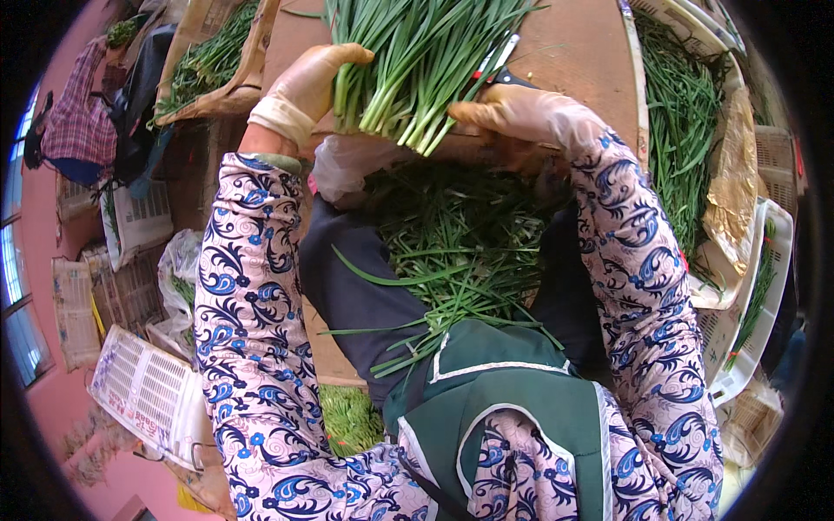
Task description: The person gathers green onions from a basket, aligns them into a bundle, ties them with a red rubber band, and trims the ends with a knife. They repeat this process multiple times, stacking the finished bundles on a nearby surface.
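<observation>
A bunch of flat green leaves with pale stem ends, like garlic chives (417,71), lies on a brown board (586,39) at the top middle. My left hand (313,78), in a thin translucent glove, grips the left side of the bunch, thumb over the leaves. My right hand (521,114), gloved too, is at the lower right of the bunch, fingertips against the stem ends; whether it grips them I cannot tell. Just above it lies a tool with a white and red part and a black handle (498,62), partly hidden by the leaves and the hand.
Loose green leaves (456,241) fill the space between my knees and lie over my green apron (502,352). Lined crates of greens stand at right (677,117) and upper left (215,58). White plastic crates (150,384) lie at lower left. Another person (78,130) is at far left.
</observation>
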### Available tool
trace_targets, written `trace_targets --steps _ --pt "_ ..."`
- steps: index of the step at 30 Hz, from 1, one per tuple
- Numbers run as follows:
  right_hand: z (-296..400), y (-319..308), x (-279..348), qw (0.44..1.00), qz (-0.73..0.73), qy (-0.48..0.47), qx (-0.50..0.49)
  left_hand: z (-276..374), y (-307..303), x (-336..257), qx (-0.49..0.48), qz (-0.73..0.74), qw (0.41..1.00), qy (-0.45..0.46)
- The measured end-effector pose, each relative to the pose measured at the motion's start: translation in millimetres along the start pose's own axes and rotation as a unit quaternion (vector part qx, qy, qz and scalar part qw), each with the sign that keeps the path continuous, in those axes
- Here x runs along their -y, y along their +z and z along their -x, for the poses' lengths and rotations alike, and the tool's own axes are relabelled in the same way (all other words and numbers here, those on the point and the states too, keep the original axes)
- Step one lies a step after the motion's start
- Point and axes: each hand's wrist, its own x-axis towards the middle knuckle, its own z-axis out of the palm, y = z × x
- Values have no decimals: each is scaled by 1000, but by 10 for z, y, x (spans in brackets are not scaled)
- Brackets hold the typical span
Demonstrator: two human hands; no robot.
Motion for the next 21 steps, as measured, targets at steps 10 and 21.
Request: trace_targets --steps 10,21 --pt "-748 899 199 916 -89 -163 -356 -56 484 53 -123 -171 978 6" --pt "-318 43 -93 865 137 -180 -448 -169 744 228 -333 -526 782 20"
